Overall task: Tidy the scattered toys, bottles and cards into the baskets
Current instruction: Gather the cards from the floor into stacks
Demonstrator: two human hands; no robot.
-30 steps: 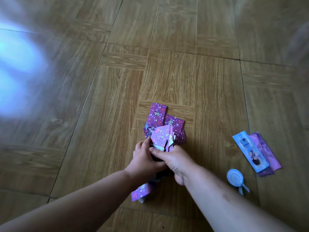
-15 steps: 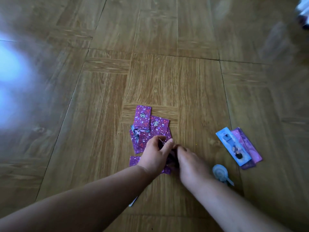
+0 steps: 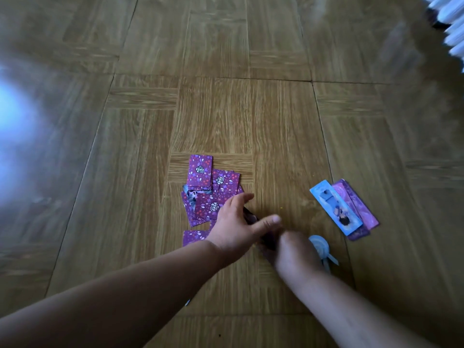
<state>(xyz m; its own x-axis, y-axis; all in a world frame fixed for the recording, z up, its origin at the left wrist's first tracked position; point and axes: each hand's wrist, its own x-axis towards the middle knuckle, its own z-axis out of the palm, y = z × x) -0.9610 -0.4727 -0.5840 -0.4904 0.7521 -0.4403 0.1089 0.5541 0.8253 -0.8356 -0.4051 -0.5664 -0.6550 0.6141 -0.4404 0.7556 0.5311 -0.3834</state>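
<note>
My left hand (image 3: 236,222) lies low over the wooden floor (image 3: 216,116), fingers spread wide and fairly straight, thumb pointing off to the right. It holds nothing I can make out. It sits at the near right corner of the loose pile of purple, petal-patterned cards (image 3: 208,194). My right hand (image 3: 293,249) is just right of that pile's near edge, knuckles up and blurred, fingers tucked out of sight, so I cannot tell whether it grips anything. A dark sliver (image 3: 251,217) runs between the two hands. It may be the edge of a few cards, but it is too smeared to say.

Nearer me than the pile, a single purple card (image 3: 194,237) lies half under my left wrist. Right of the pile, just beside my right hand, is a pale blue, round lollipop-shaped toy (image 3: 319,243). Farther right, a long pale blue picture card (image 3: 336,209) lies across some long purple strips (image 3: 359,204). Far beyond the pile, at the upper right corner, a white slatted thing (image 3: 452,26) might be a basket.

I think the main risk is the cards themselves. They are thin and flat on a smooth floor, so raking them with spread fingers could fan them wider instead of gathering them. A stack that is only loosely squared could also shed cards on the way to a basket. My right wrist could easily knock the lollipop toy away.
</note>
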